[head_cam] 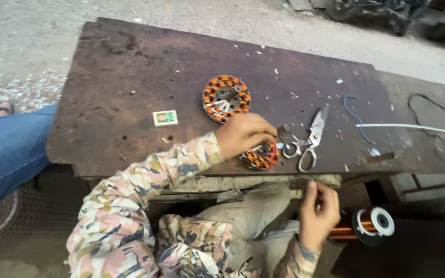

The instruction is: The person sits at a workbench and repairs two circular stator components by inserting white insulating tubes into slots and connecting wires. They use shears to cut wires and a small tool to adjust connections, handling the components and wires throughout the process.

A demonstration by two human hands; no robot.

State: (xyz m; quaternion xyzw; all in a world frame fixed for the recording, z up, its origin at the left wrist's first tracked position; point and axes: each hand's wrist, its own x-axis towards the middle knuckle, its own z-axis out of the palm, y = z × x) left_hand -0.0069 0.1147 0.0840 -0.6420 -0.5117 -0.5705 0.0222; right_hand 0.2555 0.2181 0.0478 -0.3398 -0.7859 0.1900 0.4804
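My left hand (243,135) pins a stator (261,156) at the bench (119,92) edge; my right hand (316,216), below it, pinches fine wire by the spool (369,225). I judge winding is underway; next needs steady tension. Scissors (310,139) lie just right.

One package shows: a small matchbox (165,118), lying flat on the dark, rusty workbench (130,67). It is a flat rectangle with a white border around a green face, and an orange and yellow label patch sits at the middle of that face. It lies toward the near edge of the bench, closer to the left end than the right, and nothing touches it. A round orange-wound stator (226,98) lies near it on its right, a little further from the near edge. No signs or screens show.
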